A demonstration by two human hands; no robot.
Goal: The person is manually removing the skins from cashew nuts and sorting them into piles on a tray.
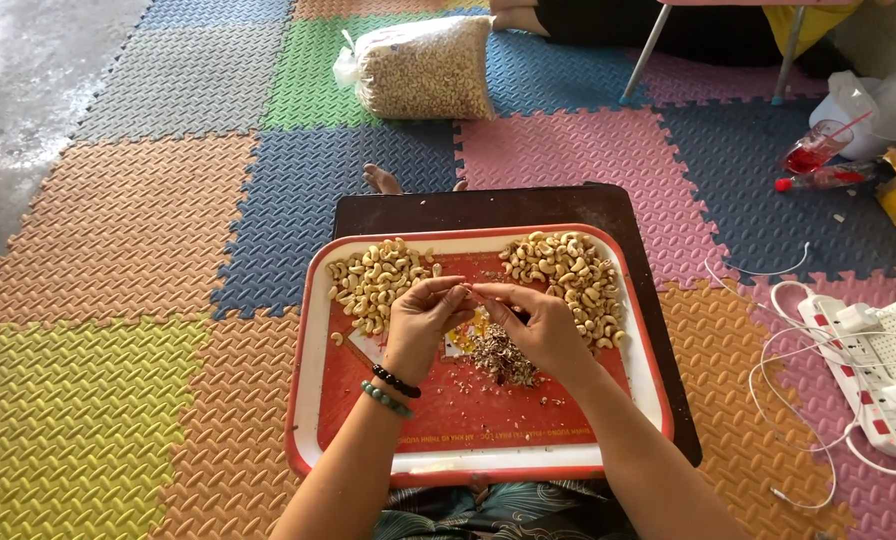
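A red tray [488, 440] with a white rim rests on a dark low table [528, 207]. Two heaps of cashew nuts lie on it, one at the far left [376, 280] and one at the far right [570, 272]. A small pile of brown peelings [500, 357] sits in the middle. My left hand [420, 322], with bead bracelets at the wrist, pinches a cashew nut [460, 292] over the tray. My right hand [540, 322] meets it fingertip to fingertip and grips a small blade on the same nut.
A clear bag of cashews [426, 68] lies on the coloured foam floor mats beyond the table. A power strip with white cables [868, 350] is at the right. A plastic cup with red drink [816, 150], a bottle and stool legs [648, 50] stand at the far right.
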